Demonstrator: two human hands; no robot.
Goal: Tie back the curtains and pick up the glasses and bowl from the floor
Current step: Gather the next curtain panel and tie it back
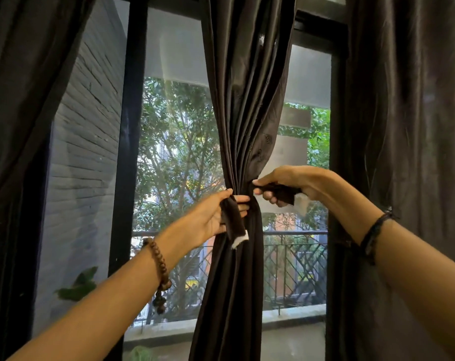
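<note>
A dark brown curtain (244, 113) hangs in the middle of the window, gathered into a narrow bunch at waist height. A dark tie-back strap (233, 217) with white ends is wrapped around that bunch. My left hand (213, 217) grips one end of the strap on the bunch's left side. My right hand (281, 186) grips the other end just right of the bunch, with its white tip sticking out past my palm. The glasses and the bowl are out of view.
Two more dark curtains hang at the left edge (20, 100) and the right edge (408, 113). Behind them is a black-framed window (128, 152) with a balcony railing (294, 272), trees and a grey brick wall outside.
</note>
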